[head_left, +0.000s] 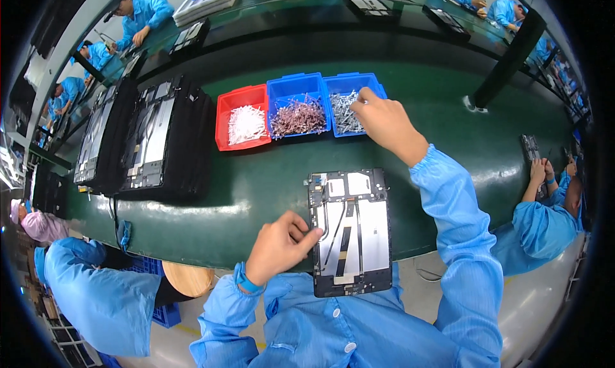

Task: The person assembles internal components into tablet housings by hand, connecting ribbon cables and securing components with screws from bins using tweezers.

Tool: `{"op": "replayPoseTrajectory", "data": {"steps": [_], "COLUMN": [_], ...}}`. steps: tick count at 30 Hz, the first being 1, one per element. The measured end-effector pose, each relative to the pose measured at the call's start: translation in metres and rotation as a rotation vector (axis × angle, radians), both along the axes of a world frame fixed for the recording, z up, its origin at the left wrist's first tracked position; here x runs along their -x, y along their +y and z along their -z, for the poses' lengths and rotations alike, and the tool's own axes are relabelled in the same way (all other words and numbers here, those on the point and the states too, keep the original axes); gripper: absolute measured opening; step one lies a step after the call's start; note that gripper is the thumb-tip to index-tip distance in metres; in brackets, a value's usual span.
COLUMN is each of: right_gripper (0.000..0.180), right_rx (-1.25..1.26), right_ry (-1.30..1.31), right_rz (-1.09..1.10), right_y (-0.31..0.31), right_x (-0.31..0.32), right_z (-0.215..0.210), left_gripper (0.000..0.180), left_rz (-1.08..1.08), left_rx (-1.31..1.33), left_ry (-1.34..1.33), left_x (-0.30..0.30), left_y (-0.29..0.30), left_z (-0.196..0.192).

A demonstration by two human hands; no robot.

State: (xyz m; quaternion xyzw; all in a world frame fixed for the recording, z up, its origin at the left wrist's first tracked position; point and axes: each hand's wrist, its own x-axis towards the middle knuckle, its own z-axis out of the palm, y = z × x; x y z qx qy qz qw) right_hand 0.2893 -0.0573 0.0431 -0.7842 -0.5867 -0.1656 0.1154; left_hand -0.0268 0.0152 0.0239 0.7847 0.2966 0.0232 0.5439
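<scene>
On the green counter (256, 188), left to right: the left hand (280, 245) pinches the left edge of the open tablet frame (351, 230), steadying it, while the right hand (382, 120) dips pinched fingertips into the blue tray of metal screws (344, 108). Looks like the part-picking step; next probably needs one screw carried over cleanly.

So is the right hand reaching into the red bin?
No, the right hand reaches into the rightmost blue bin of silver parts, not the red bin.
</scene>
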Motion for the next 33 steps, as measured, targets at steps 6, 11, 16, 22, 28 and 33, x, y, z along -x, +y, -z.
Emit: {"op": "replayPoseTrajectory", "data": {"steps": [6,11,16,22,28,33], "right_gripper": [0.013,0.013,0.012,0.008,0.009,0.011], "right_rx": [0.124,0.177,0.201,0.041,-0.03,0.043], "right_ry": [-0.042,-0.105,-0.175,-0.067,0.411,0.423], "right_rz": [-0.041,-0.119,-0.118,-0.101,-0.206,-0.333], "right_y": [0.011,0.013,0.012,-0.006,-0.037,-0.052], "right_x": [-0.013,-0.013,-0.013,0.0,0.05,0.096], "right_z": [-0.001,-0.005,-0.003,-0.018,-0.036,-0.039], "left_gripper": [0.036,0.037,0.035,0.029,0.031,0.036], "left_rz": [0.008,0.078,0.084,0.061,0.026,0.154], "left_rx": [-0.058,-0.02,0.107,-0.009,-1.141,-1.239], "left_ry": [-0.012,-0.007,-0.008,-0.144,-0.607,-0.579], "left_x": [-0.018,-0.034,-0.035,-0.029,-0.054,-0.061], "left_y": [-0.006,-0.006,-0.003,0.007,0.007,0.01], "left_z": [0.001,-0.001,-0.005,0.007,-0.019,-0.024]}}
